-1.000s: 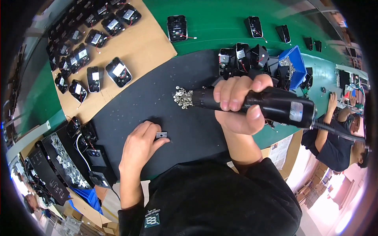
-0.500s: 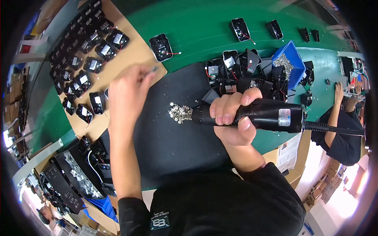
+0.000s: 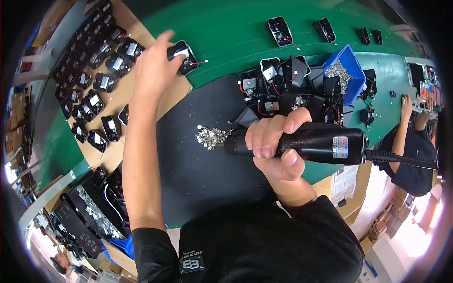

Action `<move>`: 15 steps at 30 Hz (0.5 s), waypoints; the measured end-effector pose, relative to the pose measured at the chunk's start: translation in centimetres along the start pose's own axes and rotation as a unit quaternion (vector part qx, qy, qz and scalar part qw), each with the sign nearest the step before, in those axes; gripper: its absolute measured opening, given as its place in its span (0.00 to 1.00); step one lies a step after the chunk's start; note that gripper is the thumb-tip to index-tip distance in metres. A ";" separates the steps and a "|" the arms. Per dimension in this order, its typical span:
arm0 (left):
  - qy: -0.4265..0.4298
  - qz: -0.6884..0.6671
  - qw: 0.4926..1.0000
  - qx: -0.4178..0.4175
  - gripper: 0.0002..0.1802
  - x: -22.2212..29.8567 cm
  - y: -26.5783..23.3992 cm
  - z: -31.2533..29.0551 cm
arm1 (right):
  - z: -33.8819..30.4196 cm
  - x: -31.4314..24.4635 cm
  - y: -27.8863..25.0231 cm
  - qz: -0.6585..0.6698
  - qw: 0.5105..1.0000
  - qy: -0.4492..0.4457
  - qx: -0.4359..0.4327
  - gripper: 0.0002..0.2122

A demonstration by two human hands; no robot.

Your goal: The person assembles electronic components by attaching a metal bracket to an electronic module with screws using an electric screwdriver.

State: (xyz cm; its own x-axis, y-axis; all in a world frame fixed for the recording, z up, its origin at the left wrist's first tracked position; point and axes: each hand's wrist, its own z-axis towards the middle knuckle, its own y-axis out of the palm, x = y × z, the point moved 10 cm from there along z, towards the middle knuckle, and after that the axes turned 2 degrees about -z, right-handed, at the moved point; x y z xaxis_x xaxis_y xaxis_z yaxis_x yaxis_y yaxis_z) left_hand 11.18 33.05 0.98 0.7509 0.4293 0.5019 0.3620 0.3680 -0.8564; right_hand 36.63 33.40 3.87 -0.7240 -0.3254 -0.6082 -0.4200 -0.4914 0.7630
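My right hand (image 3: 278, 144) is wrapped round a black electric screwdriver (image 3: 325, 144), held level with its tip to the left. The tip end lies at a small heap of silver screws (image 3: 211, 137) on the black mat (image 3: 207, 184). Reaching up and away, my left hand (image 3: 155, 63) has its fingers spread at a black plastic housing (image 3: 189, 65) with a red wire. Thumb and fingers come either side of the housing's near-left part; I cannot tell whether they touch it.
Rows of similar housings (image 3: 103, 82) fill a cardboard sheet (image 3: 177, 94) on the left. More housings (image 3: 270, 75) pile up beyond the mat, beside a blue bin (image 3: 357, 78) of screws. Several stand along the green surface (image 3: 226, 28). A co-worker's arm (image 3: 401, 122) shows at right.
My left hand has moved away from me, from the cardboard's edge to the housing, and its fingers have spread. The screwdriver stays in my right hand at the screw heap, almost unmoved.
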 end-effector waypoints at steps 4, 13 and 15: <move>0.029 -0.034 0.999 0.010 0.14 1.1 -2.7 -1.7 | -0.1 0.2 0.4 -0.010 1.000 0.006 0.000 0.20; -0.053 -0.017 0.993 -0.102 0.16 -0.3 -5.3 -20.3 | -0.2 0.0 0.6 -0.041 0.999 -0.007 -0.035 0.19; -0.081 -0.057 0.990 -0.101 0.18 -1.1 -5.2 -21.5 | -0.2 0.1 0.9 -0.028 0.999 -0.009 -0.028 0.19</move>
State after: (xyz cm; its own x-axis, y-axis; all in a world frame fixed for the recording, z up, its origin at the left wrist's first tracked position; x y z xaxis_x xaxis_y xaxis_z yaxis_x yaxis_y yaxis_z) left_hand 20.32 12.98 2.23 0.6061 0.5277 0.5951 0.5547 0.2557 -0.7917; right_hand 36.28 32.79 4.53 -0.7098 -0.2828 -0.6452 -0.4286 -0.5535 0.7141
